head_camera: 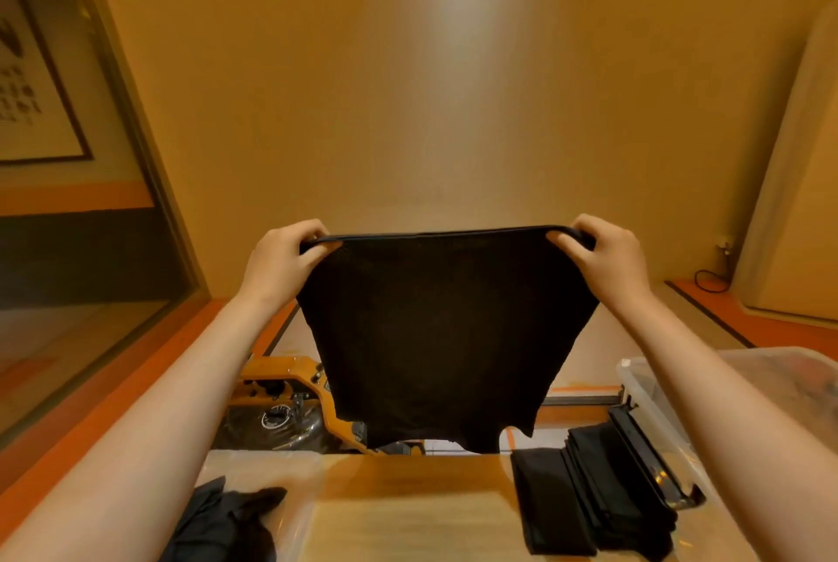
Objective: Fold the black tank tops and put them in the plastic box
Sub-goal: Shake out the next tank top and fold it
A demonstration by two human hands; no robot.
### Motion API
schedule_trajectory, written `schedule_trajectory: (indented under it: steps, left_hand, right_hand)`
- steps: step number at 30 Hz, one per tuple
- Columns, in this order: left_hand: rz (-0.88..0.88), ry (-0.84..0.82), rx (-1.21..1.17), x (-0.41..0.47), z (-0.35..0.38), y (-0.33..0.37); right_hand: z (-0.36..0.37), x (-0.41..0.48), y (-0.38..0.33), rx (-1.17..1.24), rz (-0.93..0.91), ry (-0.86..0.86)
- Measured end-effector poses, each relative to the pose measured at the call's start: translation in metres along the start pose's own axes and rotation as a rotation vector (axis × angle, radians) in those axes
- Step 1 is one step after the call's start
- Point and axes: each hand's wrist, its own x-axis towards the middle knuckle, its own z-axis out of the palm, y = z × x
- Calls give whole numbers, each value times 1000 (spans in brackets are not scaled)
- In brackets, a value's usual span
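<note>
Head view: the left hand (283, 262) and right hand (607, 257) each pinch an upper corner of one tank top (444, 334), fingers (585, 225) curled over its edge, thumbs beneath. The top hangs spread in the air, straps downward, above the table (408, 484). Folded tops (589, 493) lie at right by the box (639, 380); whether inside it cannot be told. An unfolded heap (222, 525) lies at left.

Recommendation: keep the edge taut and level, lower the top straps first onto the table, smooth it, then fold to the stack's width.
</note>
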Motion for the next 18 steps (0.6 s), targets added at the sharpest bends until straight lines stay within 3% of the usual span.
schedule_trajectory:
  steps: [4, 9, 18]
  left_hand:
    - [-114, -29, 46, -105, 32, -6]
    - [-346, -221, 78, -241, 84, -23]
    - [-485, -467, 43, -376, 83, -36]
  right_hand:
    - [16, -103, 12, 27, 20, -137]
    - [39, -231, 39, -48, 177, -414]
    - [20, -339, 27, -123, 288, -668]
